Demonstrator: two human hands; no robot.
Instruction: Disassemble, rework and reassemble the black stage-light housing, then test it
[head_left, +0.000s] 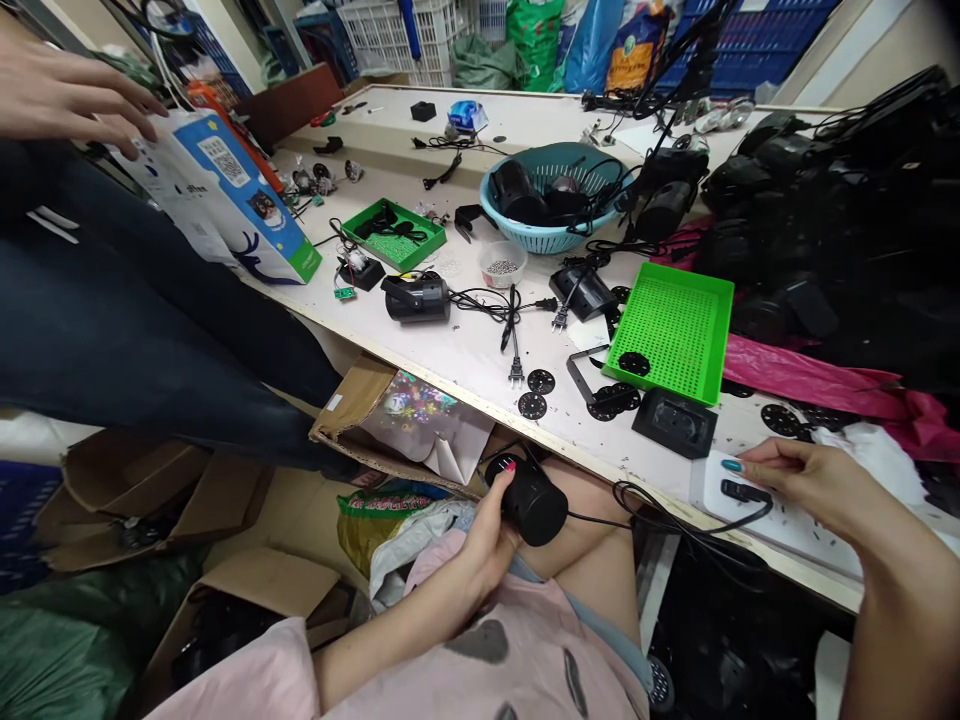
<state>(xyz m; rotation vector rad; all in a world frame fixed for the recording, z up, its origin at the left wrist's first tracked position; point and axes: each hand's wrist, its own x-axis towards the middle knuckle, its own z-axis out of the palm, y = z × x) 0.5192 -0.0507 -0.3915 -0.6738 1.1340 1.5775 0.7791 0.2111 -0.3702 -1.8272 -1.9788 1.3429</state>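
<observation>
My left hand (pixel 491 535) grips a black cylindrical device (pixel 531 498) below the table edge, over my lap. A black cable runs from it up to a black plug (pixel 742 491) seated in a white power strip (pixel 780 515) at the table's near edge. My right hand (pixel 806 478) rests on the strip, with fingers pinching the plug. Black perforated discs (pixel 540 381) lie on the table just beyond.
A green mesh tray (pixel 679 300) and a black socket plate (pixel 675 422) sit near my right hand. Farther off are a teal basket (pixel 525 235), a second green tray (pixel 431 245) and another black device (pixel 418 297). Another person's hand (pixel 67 95) touches a blue-white box (pixel 225 190). Cardboard boxes crowd the floor.
</observation>
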